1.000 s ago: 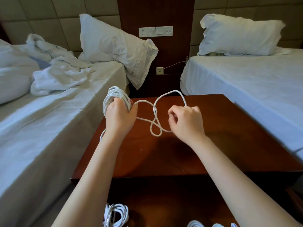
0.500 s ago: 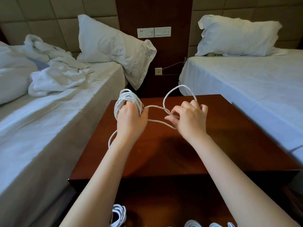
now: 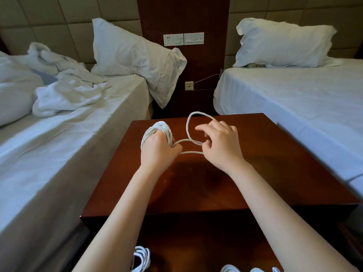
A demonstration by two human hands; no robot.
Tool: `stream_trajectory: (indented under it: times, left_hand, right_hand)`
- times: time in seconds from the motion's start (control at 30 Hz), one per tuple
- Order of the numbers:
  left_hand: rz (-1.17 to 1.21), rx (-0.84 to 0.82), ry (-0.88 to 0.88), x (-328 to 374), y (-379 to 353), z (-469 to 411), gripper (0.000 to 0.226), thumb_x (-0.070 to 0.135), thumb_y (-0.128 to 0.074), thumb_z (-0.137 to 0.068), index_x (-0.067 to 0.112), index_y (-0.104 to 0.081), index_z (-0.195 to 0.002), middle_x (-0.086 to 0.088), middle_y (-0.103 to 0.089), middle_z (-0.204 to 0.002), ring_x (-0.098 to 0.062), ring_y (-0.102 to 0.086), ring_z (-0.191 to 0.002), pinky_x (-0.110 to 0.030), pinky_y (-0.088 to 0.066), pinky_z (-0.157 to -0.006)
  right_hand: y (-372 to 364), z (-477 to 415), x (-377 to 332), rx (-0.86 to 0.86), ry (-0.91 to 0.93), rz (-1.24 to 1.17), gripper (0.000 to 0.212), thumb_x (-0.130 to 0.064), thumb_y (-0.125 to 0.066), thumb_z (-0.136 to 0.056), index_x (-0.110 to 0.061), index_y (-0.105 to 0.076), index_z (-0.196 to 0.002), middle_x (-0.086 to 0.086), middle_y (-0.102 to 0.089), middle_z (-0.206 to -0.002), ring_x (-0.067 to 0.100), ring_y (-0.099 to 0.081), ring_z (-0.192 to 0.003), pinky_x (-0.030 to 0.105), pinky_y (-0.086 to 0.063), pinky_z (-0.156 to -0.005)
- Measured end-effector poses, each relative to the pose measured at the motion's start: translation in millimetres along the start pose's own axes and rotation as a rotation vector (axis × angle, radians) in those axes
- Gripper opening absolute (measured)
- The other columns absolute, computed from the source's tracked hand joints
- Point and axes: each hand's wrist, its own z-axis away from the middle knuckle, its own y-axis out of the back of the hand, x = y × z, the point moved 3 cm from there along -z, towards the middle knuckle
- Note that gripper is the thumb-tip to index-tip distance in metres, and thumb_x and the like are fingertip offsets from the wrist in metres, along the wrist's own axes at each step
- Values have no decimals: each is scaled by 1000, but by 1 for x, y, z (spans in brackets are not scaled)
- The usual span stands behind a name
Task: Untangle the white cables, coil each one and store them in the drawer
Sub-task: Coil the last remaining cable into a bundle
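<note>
Holding one white cable [image 3: 157, 127] above the counter [image 3: 265, 173].
My left grip [image 3: 158, 153] is fisted inside its windings, clamped on them; my right grip [image 3: 222, 146], just beside, pinches the loose loop. At least three more coils [image 3: 141, 260] show partly beneath my forearms.

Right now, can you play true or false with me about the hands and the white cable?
1. The left hand grips a coiled cable. True.
2. The right hand holds a pillow. False: it pinches a loop of that cable.
3. The table is white. False: it is dark brown wood.
4. A second coil shows below the table's front edge. True.
</note>
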Motion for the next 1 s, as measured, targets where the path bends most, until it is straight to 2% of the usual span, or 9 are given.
stream_trajectory:
  times: [0.17,0.33,0.47,0.53,0.63,0.73,0.83,0.93,1.0]
  left_hand:
    - [23,101,-15,3,4,2,23,20,-72,-73,5,-57,-65,-6,-58,-67,-17,-49,-69,-28,-30,-55]
    - [159,181,40,-3,11,-2,25,16,-71,-76,0,-58,-63,-7,-56,-66,-8,-38,-66,-22,-28,-54]
    - [213,201,34,-3,10,-5,29,17,-70,-79,-1,-56,-61,-9,-61,-68,-9,-47,-68,-9,-34,-57]
    - [239,220,51,0,12,-5,35,19,-70,-81,-4,-55,-60,-11,-60,-65,-5,-47,-61,-8,-33,-55]
    - [238,228,75,-1,14,-7,41,24,-69,-83,-6,-54,-59,-11,-56,-59,-8,-43,-53,-12,-33,-52]
    - [214,230,104,-11,17,-9,40,25,-68,-83,-4,-56,-59,-9,-57,-58,-11,-49,-57,-13,-32,-49]
    - [229,210,165,-22,17,-10,42,27,-68,-83,-8,-58,-61,-19,-63,-62,-28,-60,-64,-31,-42,-55]
    - [265,199,192,-25,15,-11,46,29,-67,-83,-12,-58,-64,-23,-64,-67,-33,-61,-69,-38,-47,-61]
    - [296,202,200,-27,14,-12,45,27,-67,-83,-13,-57,-65,-24,-64,-69,-33,-61,-71,-41,-49,-63]
  right_hand:
    - [2,-4,-3,56,-28,-172,34,-15,-61,-89,-13,-64,-123,5,-65,-120,20,-58,-111,39,-47,-96]
    - [-7,0,2,-237,-10,-170,24,-40,-69,-86,-23,-75,-103,-6,-68,-104,13,-57,-101,38,-42,-91]
    - [-4,-3,5,-26,-36,-25,19,-37,-75,-82,-22,-77,-93,-8,-54,-82,12,-44,-85,30,-33,-69]
    - [2,-3,2,52,-64,-13,18,-36,-74,-84,-19,-76,-90,-7,-56,-77,11,-49,-75,25,-39,-59]
    - [5,-1,-5,28,-38,-106,21,-37,-64,-91,-20,-74,-98,-9,-67,-71,8,-60,-63,17,-43,-53]
    - [4,0,-8,-110,-1,-169,29,-43,-55,-95,-24,-69,-111,-17,-60,-69,4,-57,-62,16,-39,-52]
    - [-3,3,-7,-208,57,-195,31,-46,-64,-88,-28,-69,-112,-20,-51,-70,3,-52,-62,19,-42,-54]
    - [-5,5,-7,-88,108,-186,22,-35,-74,-83,-22,-73,-102,-16,-57,-75,0,-50,-61,17,-44,-55]
    - [-5,5,-8,-19,139,-184,13,-27,-74,-84,-17,-74,-92,-9,-64,-79,4,-57,-65,18,-47,-55]
